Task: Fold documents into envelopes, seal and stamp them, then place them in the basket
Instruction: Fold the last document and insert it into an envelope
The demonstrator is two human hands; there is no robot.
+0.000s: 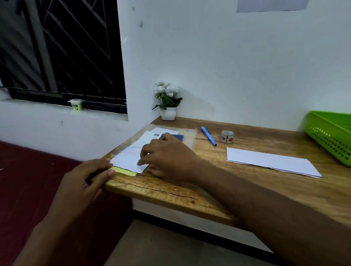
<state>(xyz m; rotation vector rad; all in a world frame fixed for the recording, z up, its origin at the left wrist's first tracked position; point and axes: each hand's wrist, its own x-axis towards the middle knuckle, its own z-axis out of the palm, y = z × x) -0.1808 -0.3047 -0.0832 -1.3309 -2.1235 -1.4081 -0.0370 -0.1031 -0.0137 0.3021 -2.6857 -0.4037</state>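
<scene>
We see white envelopes (273, 162) lying flat just left of the green basket (333, 143). Farther left of it stands the stamp roll (227, 136), then the document pile (129, 157).

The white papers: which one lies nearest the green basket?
The long white sheet lying alone near the basket; the rest form a stack under the right hand.

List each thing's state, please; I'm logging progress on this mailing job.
left hand: grips the paper stack's corner
right hand: bent fingers on paper stack
paper stack: lying flat, held
white envelope: lying flat, untouched
pen: lying flat
sticker roll: hole up
basket: upright, partly out of frame
</scene>
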